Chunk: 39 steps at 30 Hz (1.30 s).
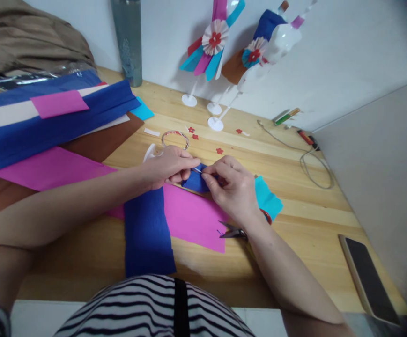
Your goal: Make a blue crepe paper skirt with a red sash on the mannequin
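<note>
Left hand (178, 167) and right hand (232, 187) pinch a matte blue piece (196, 181) — a slim white strip (196, 170) between them.

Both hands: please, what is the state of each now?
Left hand: closed, holding the small dark blue crinkled piece.
Right hand: closed, apparently pinching the thin white strand.

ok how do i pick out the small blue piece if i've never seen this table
On the wooden table, find the bright pink sheet in front of the person. At its far edge, between the left hand and the right hand, is the small blue piece. Unlike the longer blue strip lying nearer, it has a thin white strand across it.
</note>
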{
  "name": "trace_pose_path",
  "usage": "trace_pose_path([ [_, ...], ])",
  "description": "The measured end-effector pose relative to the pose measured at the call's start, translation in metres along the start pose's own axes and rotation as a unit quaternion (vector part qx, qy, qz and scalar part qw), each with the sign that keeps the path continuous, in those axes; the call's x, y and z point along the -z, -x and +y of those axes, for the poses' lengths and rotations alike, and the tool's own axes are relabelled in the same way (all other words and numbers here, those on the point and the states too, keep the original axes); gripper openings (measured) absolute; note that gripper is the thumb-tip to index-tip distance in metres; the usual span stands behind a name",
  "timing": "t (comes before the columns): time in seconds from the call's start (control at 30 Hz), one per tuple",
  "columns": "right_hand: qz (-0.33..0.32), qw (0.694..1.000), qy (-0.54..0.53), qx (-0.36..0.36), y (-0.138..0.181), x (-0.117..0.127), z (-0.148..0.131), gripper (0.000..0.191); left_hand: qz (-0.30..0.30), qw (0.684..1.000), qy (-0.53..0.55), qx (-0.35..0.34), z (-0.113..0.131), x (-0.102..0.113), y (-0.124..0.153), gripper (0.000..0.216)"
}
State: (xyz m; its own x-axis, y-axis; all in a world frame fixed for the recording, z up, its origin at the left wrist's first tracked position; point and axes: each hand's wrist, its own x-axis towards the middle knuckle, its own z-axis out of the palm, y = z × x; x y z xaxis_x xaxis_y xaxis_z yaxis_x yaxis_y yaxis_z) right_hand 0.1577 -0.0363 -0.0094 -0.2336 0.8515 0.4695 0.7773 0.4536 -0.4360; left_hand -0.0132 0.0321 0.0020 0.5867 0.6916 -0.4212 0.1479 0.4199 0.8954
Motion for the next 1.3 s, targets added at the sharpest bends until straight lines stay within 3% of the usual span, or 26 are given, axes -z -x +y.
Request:
trace_pose_path([
  [0.5,-0.004,1.0,0.003,-0.004,0.0,-0.001,0.001,0.013,-0.005,0.999,-0.042,-0.002,0.004,0.001,0.002,0.042],
  [0.93,0.018,0.997,-0.074,-0.018,0.001,-0.002,0.011,0.011,0.026,0.998,-0.059,-0.012,-0.001,0.0,0.001,0.04],
  [1.3,0.017,0.998,-0.049,-0.022,0.002,0.008,0.008,0.016,0.027,0.999,-0.038,-0.011,0.0,0.001,0.001,0.041],
])
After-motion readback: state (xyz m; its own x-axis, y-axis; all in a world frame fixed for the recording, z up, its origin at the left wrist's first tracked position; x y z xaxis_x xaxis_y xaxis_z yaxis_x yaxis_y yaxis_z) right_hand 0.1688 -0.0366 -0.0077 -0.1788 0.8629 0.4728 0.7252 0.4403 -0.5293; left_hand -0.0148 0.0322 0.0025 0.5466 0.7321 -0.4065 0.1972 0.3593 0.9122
